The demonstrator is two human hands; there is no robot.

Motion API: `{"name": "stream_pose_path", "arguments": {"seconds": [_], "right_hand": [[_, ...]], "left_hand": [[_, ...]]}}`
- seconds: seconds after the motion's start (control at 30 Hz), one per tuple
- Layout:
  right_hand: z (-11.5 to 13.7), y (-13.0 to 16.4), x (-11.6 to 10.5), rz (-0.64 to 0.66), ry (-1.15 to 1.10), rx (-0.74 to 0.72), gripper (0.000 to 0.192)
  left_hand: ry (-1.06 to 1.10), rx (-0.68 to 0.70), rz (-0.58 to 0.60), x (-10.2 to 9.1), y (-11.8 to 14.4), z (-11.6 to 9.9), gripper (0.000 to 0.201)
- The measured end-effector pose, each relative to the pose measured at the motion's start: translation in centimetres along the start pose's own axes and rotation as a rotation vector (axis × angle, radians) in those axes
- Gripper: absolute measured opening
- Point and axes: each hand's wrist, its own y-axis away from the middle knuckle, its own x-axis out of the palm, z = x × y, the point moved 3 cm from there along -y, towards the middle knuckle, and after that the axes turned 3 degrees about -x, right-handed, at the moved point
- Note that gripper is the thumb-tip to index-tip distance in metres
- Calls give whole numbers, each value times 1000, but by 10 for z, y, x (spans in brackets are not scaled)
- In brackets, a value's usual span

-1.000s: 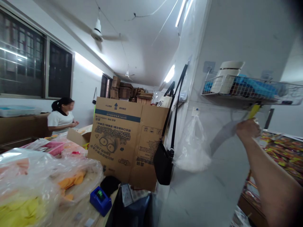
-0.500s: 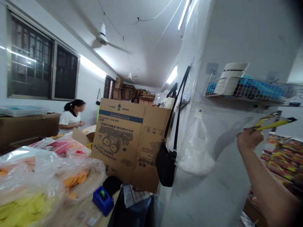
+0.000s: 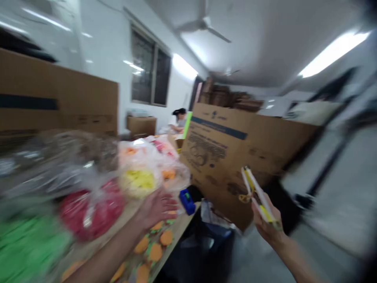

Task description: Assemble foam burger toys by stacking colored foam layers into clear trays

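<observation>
My right hand [image 3: 266,228] is shut on a yellow-handled tool [image 3: 255,191], likely scissors, held upright in front of a large cardboard box [image 3: 235,145]. My left hand [image 3: 157,207] rests open, fingers spread, on the table edge over orange and green cut-out shapes [image 3: 154,245]. Just beyond its fingertips sits a blue tape dispenser [image 3: 187,201]. The picture is motion-blurred.
Clear plastic bags of coloured pieces, red [image 3: 91,212], yellow [image 3: 140,181] and green [image 3: 26,243], are piled on the table at left. Cardboard boxes [image 3: 59,102] stand behind them. Another person [image 3: 178,120] works at the far end. A dark bin bag [image 3: 203,247] hangs below the table edge.
The view has swung left from the wall shelf to the table. My right hand came down from the wire shelf with the yellow tool, and my left hand came into view on the table.
</observation>
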Motion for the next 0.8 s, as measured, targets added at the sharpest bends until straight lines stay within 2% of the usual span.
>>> {"name": "stream_pose_path", "arguments": {"seconds": [0.07,0.1,0.13,0.2,0.27,0.3,0.37,0.4,0.43,0.47,0.53,0.6,0.67,0.73,0.8], "right_hand": [[19,0,58,148,-143,-244,51],[29,-1,85,205,-203,-375,56],[39,-1,111,240,-245,-508,58],[57,-5,159,257,-318,-723,60],[73,-11,203,246,-411,-848,59],[82,-14,222,240,-457,-888,59],[100,-18,258,263,-551,-887,57],[108,-19,273,295,-610,-812,55],[117,-20,288,344,-682,-677,52],[125,-19,302,406,-775,-481,51],[142,-11,326,629,-1050,29,55],[171,6,340,977,-1417,552,59],[206,17,339,1333,-1774,925,64],[234,17,332,1550,-1992,1155,67],[250,12,328,1674,-2079,1290,65]], "left_hand": [[118,-13,167,21,11,6,57],[146,-1,195,28,9,7,56],[157,-10,175,29,3,8,54],[116,-95,62,15,-10,12,41],[110,-144,-79,-12,-19,19,36],[141,-125,-173,-27,-20,23,37],[202,39,-333,-51,-17,27,35],[200,158,-401,-59,-14,27,33],[154,276,-466,-66,-10,25,31],[57,369,-534,-72,-5,22,31],[-279,428,-728,-81,2,14,35],[-656,356,-906,-91,7,6,36],[-902,266,-969,-102,6,2,31],[-1015,171,-918,-112,1,4,28],[-1049,85,-832,-118,-6,10,28]]}}
